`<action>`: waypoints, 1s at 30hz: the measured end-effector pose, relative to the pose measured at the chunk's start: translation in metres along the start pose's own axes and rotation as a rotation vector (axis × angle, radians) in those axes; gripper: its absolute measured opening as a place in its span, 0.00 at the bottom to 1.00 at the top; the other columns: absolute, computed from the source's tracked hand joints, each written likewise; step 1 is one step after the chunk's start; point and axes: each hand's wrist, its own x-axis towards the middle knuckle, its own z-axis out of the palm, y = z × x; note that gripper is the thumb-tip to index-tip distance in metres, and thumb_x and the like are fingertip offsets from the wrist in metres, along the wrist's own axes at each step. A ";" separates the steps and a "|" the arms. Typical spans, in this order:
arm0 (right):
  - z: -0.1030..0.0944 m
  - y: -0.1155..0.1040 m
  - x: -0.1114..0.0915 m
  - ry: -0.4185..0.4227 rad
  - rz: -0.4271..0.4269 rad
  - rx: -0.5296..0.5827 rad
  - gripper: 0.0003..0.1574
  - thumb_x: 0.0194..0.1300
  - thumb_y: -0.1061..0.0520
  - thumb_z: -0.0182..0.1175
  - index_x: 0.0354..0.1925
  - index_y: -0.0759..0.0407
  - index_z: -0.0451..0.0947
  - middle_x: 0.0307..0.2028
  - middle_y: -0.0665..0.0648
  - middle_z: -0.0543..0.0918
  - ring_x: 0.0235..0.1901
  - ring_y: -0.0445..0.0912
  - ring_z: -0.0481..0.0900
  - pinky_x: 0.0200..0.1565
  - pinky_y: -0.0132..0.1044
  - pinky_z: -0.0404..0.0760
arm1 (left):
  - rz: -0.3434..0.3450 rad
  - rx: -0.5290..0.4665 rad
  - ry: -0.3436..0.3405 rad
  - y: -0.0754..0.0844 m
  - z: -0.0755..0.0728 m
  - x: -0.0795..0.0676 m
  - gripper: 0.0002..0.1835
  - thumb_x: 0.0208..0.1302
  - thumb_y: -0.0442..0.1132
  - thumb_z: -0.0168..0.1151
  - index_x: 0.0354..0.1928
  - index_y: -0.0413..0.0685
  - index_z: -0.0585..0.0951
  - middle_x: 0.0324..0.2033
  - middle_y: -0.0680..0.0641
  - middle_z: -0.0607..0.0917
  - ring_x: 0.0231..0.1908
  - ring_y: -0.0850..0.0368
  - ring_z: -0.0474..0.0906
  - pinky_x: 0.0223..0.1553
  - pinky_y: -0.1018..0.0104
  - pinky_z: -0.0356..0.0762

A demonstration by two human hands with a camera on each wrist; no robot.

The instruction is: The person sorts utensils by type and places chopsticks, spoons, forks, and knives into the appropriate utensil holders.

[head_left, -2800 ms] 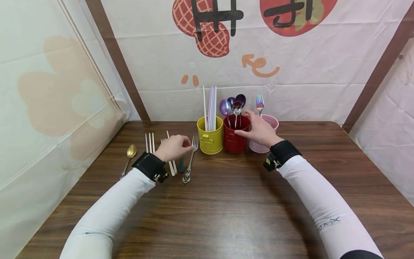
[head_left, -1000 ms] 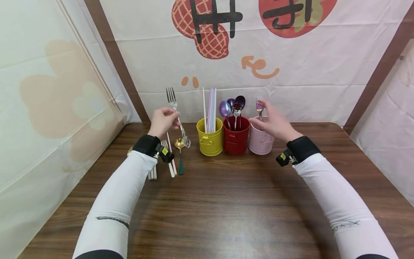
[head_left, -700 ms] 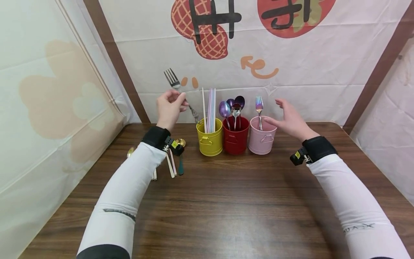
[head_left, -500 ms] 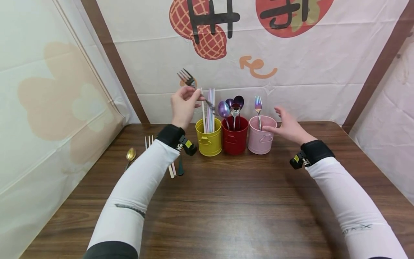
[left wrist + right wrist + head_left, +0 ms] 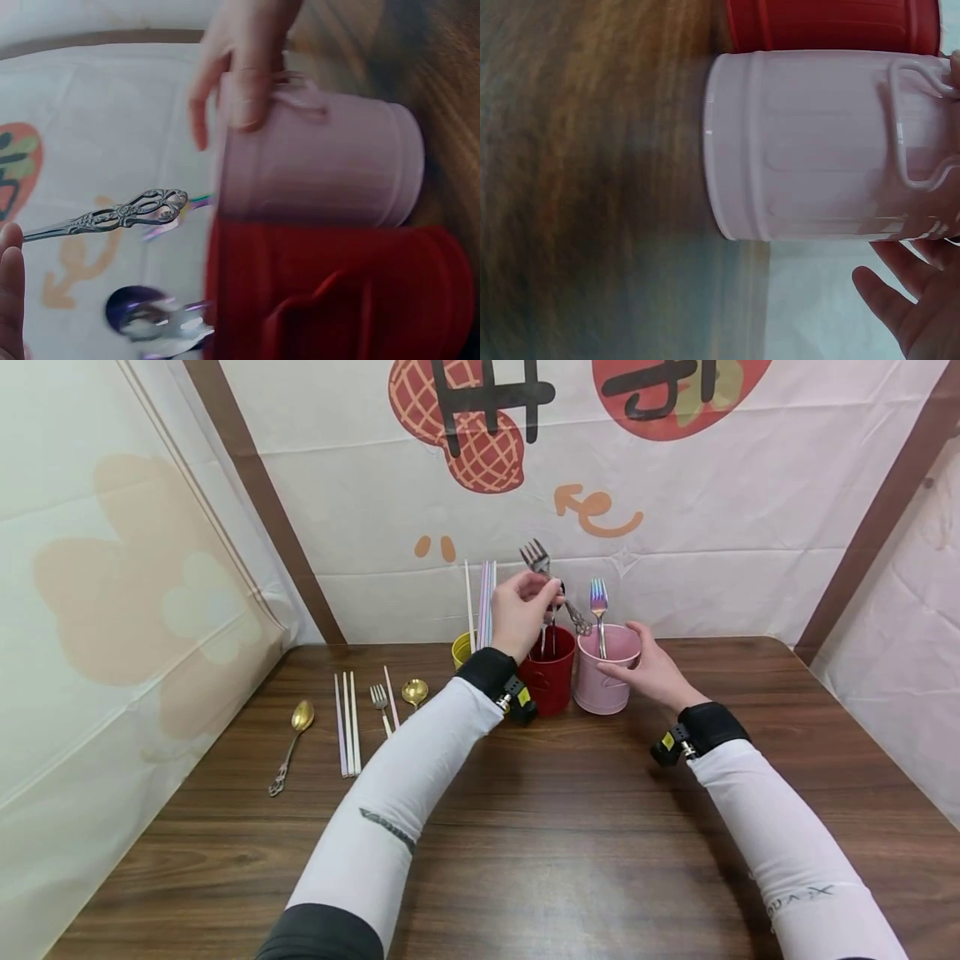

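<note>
My left hand (image 5: 519, 614) pinches a silver fork (image 5: 536, 556) partway along, tines up and tilted. Its ornate openwork handle (image 5: 135, 214) points right and down, its end close to the rim of the pink bucket (image 5: 600, 697). At that bucket, my right hand (image 5: 654, 675) holds the right side, thumb on the front near the rim and fingers around the far side. A rainbow-coloured fork (image 5: 598, 597) stands inside it. Left of it is a red bucket (image 5: 552, 689), whose spoons (image 5: 150, 319) are largely hidden behind my left hand in the head view.
A yellow bucket (image 5: 461, 650) with upright chopsticks (image 5: 484, 597) is half covered by my left hand. On the table's left lie a gold-and-silver spoon (image 5: 302, 717), several chopsticks (image 5: 347, 727), a small fork (image 5: 379, 697) and a gold spoon (image 5: 415, 692). A printed cloth (image 5: 337, 510) hangs behind.
My left hand has picked the silver fork off the table and carried it right, past the yellow and red buckets. My right hand has moved from near the red bucket onto the pink bucket.
</note>
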 end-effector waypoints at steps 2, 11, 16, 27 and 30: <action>0.002 0.001 0.000 0.002 0.009 0.008 0.61 0.61 0.41 0.66 0.75 0.59 0.39 0.60 0.72 0.69 0.54 0.59 0.72 0.55 0.53 0.70 | -0.019 0.052 -0.013 -0.007 0.007 -0.002 0.08 0.66 0.35 0.63 0.40 0.35 0.82 0.32 0.42 0.87 0.32 0.55 0.85 0.35 0.60 0.82; 0.004 -0.003 0.001 0.029 -0.007 0.000 0.60 0.62 0.43 0.67 0.74 0.60 0.40 0.59 0.73 0.69 0.54 0.60 0.72 0.55 0.54 0.70 | -0.132 0.206 -0.091 -0.024 0.027 -0.010 0.09 0.67 0.37 0.63 0.41 0.36 0.83 0.31 0.44 0.86 0.30 0.52 0.84 0.30 0.67 0.82; 0.003 -0.004 -0.001 0.024 -0.002 0.012 0.60 0.62 0.44 0.66 0.75 0.59 0.39 0.59 0.72 0.69 0.54 0.60 0.72 0.55 0.53 0.70 | -0.127 0.456 -0.133 -0.028 0.031 -0.013 0.10 0.67 0.42 0.63 0.41 0.42 0.87 0.33 0.46 0.86 0.33 0.55 0.81 0.37 0.69 0.78; 0.007 -0.001 -0.002 0.028 -0.002 0.027 0.59 0.63 0.45 0.66 0.74 0.58 0.39 0.61 0.72 0.68 0.55 0.59 0.71 0.55 0.53 0.70 | -0.151 0.850 -0.174 -0.036 0.038 -0.015 0.12 0.66 0.52 0.62 0.41 0.57 0.90 0.38 0.53 0.88 0.39 0.57 0.81 0.34 0.65 0.74; 0.006 0.000 -0.002 0.032 -0.007 0.033 0.59 0.62 0.45 0.67 0.74 0.58 0.39 0.62 0.71 0.67 0.57 0.60 0.70 0.56 0.54 0.69 | -0.097 0.994 -0.201 -0.035 0.038 -0.013 0.13 0.67 0.53 0.60 0.37 0.59 0.90 0.35 0.54 0.88 0.37 0.57 0.81 0.32 0.64 0.75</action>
